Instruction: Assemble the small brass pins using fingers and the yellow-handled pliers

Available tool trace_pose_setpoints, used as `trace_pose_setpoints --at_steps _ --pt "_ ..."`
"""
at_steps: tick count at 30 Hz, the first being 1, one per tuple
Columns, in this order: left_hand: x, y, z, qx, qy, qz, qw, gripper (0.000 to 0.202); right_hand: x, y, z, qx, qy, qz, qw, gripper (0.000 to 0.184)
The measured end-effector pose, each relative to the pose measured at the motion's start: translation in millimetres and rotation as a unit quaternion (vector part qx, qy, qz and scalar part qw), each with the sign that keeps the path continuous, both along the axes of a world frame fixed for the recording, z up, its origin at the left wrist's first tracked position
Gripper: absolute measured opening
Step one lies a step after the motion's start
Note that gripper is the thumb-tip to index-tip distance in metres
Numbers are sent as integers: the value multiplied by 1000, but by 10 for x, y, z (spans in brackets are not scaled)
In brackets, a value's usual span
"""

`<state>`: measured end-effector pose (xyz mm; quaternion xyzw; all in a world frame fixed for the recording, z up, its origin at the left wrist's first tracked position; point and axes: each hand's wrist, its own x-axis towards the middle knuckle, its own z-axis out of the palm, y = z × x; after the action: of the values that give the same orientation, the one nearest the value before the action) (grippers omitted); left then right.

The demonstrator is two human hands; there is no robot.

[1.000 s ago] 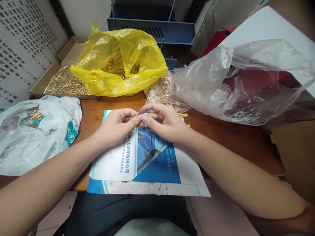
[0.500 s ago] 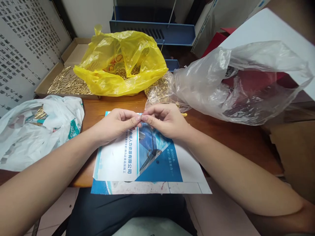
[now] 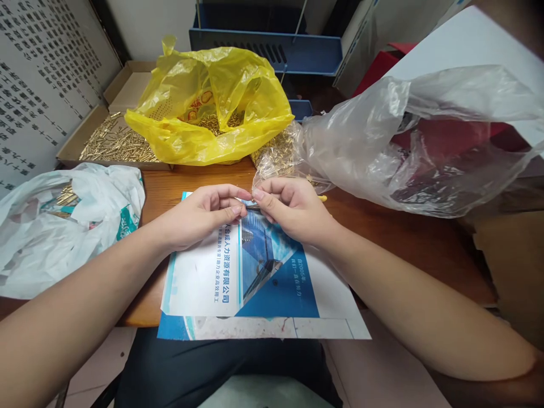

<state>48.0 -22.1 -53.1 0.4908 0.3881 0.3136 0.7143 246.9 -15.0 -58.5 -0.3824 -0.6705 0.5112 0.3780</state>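
My left hand [image 3: 208,212] and my right hand [image 3: 293,207] meet fingertip to fingertip over a printed blue-and-white sheet [image 3: 199,272]. Between them lies a thin dark metal pin [image 3: 254,208], mostly covered by the fingers. The left thumb and fingers are closed at its left end. My right thumb and index finger pinch together at its other end, and something tiny may sit between those tips, too small to make out.
Behind the hands stands a yellow plastic bag [image 3: 250,73] of small brass pieces. A cardboard tray [image 3: 68,148] of brass pins [image 3: 114,144] is at back left, a white bag [image 3: 25,249] at left. A clear plastic bag [image 3: 357,136] spreads at right.
The fingertips have drawn slightly apart, and the dark pin now shows between them. My right hand has shifted a little to the right. The camera view has moved slightly.
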Motion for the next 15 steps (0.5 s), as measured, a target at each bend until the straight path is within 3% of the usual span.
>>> trace_pose_setpoints --at_steps 15 --pt "39 8 -11 -8 11 23 1000 26 0 -13 -88 -63 -21 89 994 60"
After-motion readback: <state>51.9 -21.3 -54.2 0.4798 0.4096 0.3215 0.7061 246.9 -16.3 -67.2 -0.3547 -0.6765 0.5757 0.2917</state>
